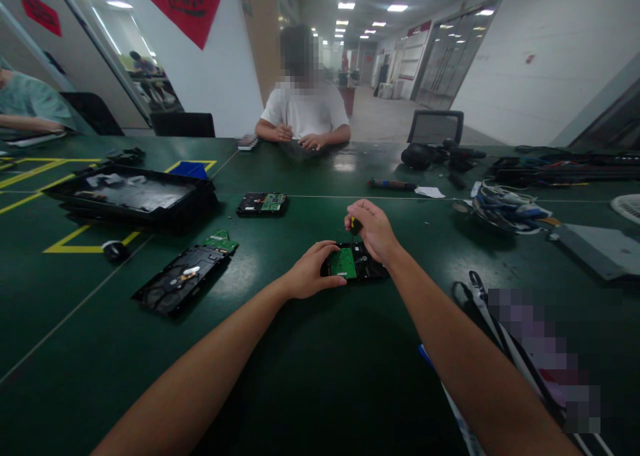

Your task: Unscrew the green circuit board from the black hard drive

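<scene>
A hard drive (370,264) lies on the green table in front of me, its green circuit board (343,263) facing up. My left hand (314,269) grips the drive's left end, thumb along the near edge and fingers over the far edge. Above the drive, my right hand (371,228) is closed around a screwdriver (355,225) with a black and yellow handle. The screwdriver points down at the drive near the board's right edge; whether its tip sits in a screw is too small to tell.
To the left lie a larger black drive (185,277) with a loose green board (221,241), another drive (262,204), a mouse (115,251) and black trays (135,199). A cable bundle (510,206) and a lanyard (493,316) are at right. A person (310,113) sits opposite.
</scene>
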{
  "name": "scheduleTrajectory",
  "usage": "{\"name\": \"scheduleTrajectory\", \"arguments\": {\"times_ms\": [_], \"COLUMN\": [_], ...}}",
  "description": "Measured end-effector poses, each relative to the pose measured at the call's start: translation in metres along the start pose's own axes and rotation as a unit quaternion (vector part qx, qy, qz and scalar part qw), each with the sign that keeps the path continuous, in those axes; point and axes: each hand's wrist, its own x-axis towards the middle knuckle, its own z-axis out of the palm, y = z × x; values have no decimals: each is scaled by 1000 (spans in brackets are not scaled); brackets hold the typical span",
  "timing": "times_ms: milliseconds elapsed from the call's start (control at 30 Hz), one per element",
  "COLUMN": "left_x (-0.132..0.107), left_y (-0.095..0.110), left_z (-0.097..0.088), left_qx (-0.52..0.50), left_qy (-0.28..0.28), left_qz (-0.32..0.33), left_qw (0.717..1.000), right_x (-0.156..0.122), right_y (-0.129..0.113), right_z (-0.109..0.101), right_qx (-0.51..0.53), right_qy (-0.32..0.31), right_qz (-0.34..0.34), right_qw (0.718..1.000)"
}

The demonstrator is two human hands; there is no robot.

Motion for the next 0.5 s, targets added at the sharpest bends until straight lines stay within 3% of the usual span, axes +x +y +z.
{"name": "scheduleTrajectory", "arguments": {"times_ms": [200,500], "left_x": [0,-1], "left_y": [0,-2], "left_z": [0,0], "left_qx": [2,2], "left_qy": [-1,-2], "left_qz": [1,-3], "left_qw": [1000,1000], "right_x": [-1,0], "right_y": [-5,-3], "right_z": [0,-1], "right_qx": [9,13], "right_qy": [-32,6], "right_qz": [3,-8], "right_qw": [999,1000]}}
